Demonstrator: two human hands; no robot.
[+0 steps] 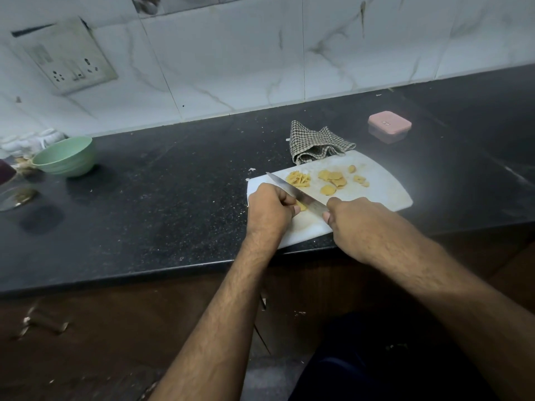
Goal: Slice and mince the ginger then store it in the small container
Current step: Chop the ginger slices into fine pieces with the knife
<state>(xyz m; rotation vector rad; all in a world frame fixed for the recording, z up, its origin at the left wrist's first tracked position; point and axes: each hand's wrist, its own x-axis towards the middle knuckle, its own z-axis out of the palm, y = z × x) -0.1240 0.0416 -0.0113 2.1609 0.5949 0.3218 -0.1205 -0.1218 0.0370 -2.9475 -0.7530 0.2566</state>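
The knife (295, 194) handle is hidden inside the right hand (351, 224). The left hand (269, 208) covers most of the ginger piece (301, 206) it holds. At the far left, jars (17, 180) are cut by the edge and blurred.

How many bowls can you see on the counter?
1. The green bowl sits on the black counter, far left of the cutting board. Blurry things at the left edge might hide more.

Green bowl (66, 156) far left, checked cloth (317, 145) by wall.
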